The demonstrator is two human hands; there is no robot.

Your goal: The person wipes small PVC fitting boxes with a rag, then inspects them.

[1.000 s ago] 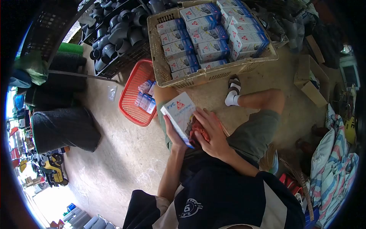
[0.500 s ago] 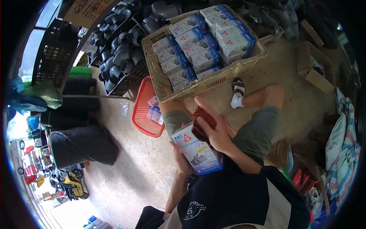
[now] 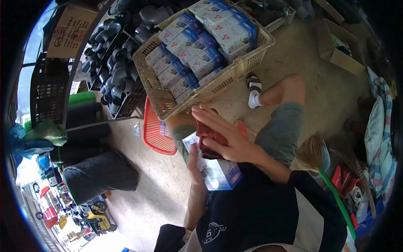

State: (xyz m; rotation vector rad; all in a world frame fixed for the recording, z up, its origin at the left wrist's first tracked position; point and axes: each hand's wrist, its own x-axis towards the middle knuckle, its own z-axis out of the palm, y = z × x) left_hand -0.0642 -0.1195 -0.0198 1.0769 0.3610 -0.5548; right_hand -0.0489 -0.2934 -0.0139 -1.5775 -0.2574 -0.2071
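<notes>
A white and blue cardboard box (image 3: 222, 173) with PVC print sits above my lap, tilted. My left hand (image 3: 194, 166) grips it along its left side, the thumb on the printed face. In my right hand (image 3: 235, 142) is a reddish-brown cloth (image 3: 213, 135), pressed flat against the upper part of the box and hiding some of its print. Beyond my hands, a beige plastic crate (image 3: 216, 89) holds several stacked boxes of the same kind. Partly under that crate, a red plastic basket (image 3: 158, 142) contains more small packages.
Grey pipe fittings (image 3: 119, 75) fill black crates at the upper left. Dark mesh rolls (image 3: 100, 176) lie on the left floor. An open cardboard box (image 3: 344, 59) stands at the upper right. A broom (image 3: 310, 157) and a striped sack (image 3: 380, 138) are on my right.
My right hand has moved the cloth from the box's upper right edge onto its printed face. The box has tilted, and my left thumb shows on its front. The view has shifted slightly.
</notes>
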